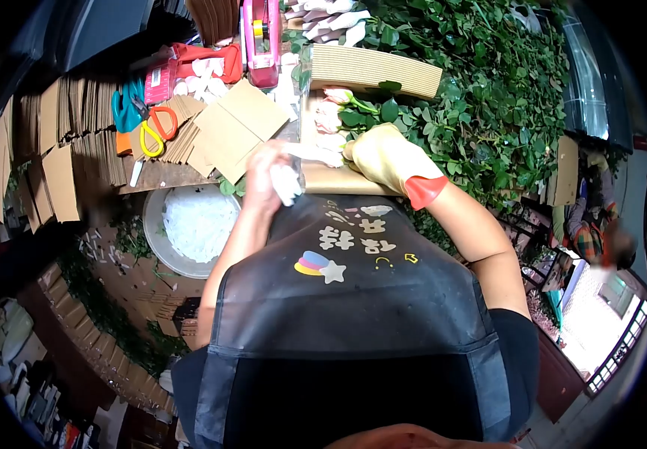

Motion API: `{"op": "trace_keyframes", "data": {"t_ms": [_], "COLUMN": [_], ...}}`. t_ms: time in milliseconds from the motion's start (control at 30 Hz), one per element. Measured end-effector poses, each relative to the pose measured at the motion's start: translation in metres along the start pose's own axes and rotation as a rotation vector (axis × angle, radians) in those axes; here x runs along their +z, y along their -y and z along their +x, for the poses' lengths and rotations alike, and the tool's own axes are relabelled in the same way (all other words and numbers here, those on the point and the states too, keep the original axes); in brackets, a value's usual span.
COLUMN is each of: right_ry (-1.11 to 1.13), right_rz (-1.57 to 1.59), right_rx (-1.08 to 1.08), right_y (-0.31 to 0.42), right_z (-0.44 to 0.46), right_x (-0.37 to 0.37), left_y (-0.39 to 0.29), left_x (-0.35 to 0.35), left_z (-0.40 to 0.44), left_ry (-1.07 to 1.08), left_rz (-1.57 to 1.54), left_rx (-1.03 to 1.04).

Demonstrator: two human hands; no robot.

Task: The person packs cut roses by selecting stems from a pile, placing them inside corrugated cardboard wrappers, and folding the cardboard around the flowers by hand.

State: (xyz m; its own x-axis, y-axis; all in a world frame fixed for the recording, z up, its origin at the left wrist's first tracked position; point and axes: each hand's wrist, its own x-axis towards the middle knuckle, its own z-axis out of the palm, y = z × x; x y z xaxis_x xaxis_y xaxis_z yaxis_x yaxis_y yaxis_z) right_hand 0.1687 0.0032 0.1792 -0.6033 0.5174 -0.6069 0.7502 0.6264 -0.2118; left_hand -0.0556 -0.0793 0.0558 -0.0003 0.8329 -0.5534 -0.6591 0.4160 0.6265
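Pale pink roses (329, 118) lie in a short column on the work surface, beside a corrugated cardboard piece (374, 69). My left hand (265, 176), bare and curled, is at the left of the roses with white material (286, 184) in its fingers. In a yellow glove with a red cuff, my right hand (383, 159) has its fingers closed at the right end of a white wrapped piece (314, 154). What lies inside its fingertips is too small to tell. A brown cardboard edge (346, 180) runs just below both hands.
Green leafy stems (481, 97) cover the right side. Flat cardboard sheets (241, 123), orange and yellow-handled scissors (157, 131) and a pink tape dispenser (262, 45) are at the left. A bucket (153, 233) of white pieces stands below. Another person (600, 224) is at far right.
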Motion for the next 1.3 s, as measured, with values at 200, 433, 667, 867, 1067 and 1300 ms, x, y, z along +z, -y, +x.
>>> {"op": "trace_keyframes", "data": {"t_ms": [200, 433, 667, 867, 1067, 1300], "right_ry": [0.127, -0.055, -0.078, -0.476, -0.472, -0.493], "right_rz": [-0.224, -0.287, -0.018, 0.197, 0.212, 0.112], "right_rx": [-0.086, -0.202, -0.031, 0.070, 0.074, -0.015], "right_y": [0.003, 0.007, -0.003, -0.009, -0.008, -0.012], "right_z": [0.012, 0.009, 0.009, -0.026, -0.007, 0.002], "right_x": [0.000, 0.001, 0.011, 0.010, 0.028, 0.036], "left_y": [-0.106, -0.059, -0.016, -0.009, -0.012, -0.012], "left_x": [-0.092, -0.033, 0.032, 0.021, 0.021, 0.022], "left_z": [-0.063, -0.017, 0.049, 0.057, 0.058, 0.056], "left_ry": [-0.167, 0.083, 0.485, 0.547, 0.598, 0.579], "left_rz": [1.789, 1.325, 1.382, 1.419, 1.393, 1.398], "left_rx": [-0.163, 0.257, 0.388, 0.406, 0.363, 0.389]}}
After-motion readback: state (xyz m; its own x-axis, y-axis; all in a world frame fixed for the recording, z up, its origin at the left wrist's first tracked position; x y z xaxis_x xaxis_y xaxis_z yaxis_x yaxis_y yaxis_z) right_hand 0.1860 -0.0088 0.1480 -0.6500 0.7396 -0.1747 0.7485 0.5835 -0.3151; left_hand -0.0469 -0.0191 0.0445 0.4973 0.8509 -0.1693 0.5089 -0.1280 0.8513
